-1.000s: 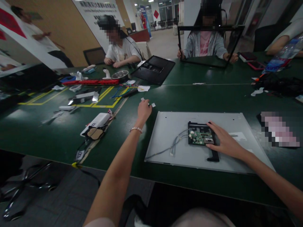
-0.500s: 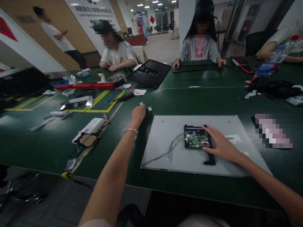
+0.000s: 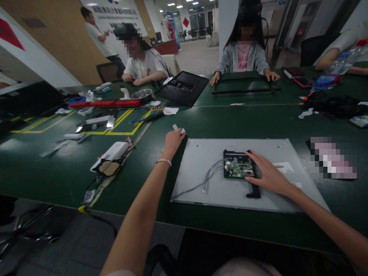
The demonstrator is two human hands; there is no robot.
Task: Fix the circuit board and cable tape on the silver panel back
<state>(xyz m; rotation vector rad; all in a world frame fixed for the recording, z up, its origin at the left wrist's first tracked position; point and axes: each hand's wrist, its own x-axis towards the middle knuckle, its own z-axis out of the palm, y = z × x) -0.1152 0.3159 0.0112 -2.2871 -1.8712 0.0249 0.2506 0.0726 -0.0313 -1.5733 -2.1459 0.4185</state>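
My left hand [image 3: 174, 140] reaches to the far left corner of a grey metal panel [image 3: 189, 172]. Its fingers are closed, and a small white piece [image 3: 175, 127] sticks out beyond them. Right at the fingertips is a second small white piece [image 3: 183, 131]. Over the panel, my right hand [image 3: 268, 172] grips the right side of a black plastic frame, thumb and forefinger apart on its edges. A green circuit board [image 3: 237, 170] is in that frame. Grey cables [image 3: 208, 178] run from the board to the left across the panel.
A white battery-like pack [image 3: 113, 155] with wires lies to the left. Beyond are a black panel [image 3: 184, 88], red strips [image 3: 106, 104] and a round metal dish [image 3: 142, 94]. A co-worker opposite holds a thin black frame [image 3: 247, 91]. A plastic bottle [image 3: 333, 73] is at far right.
My left hand has moved right to the second white piece, the first one shifting with it. My right hand stays on the frame. The co-worker's black frame is tilted differently.
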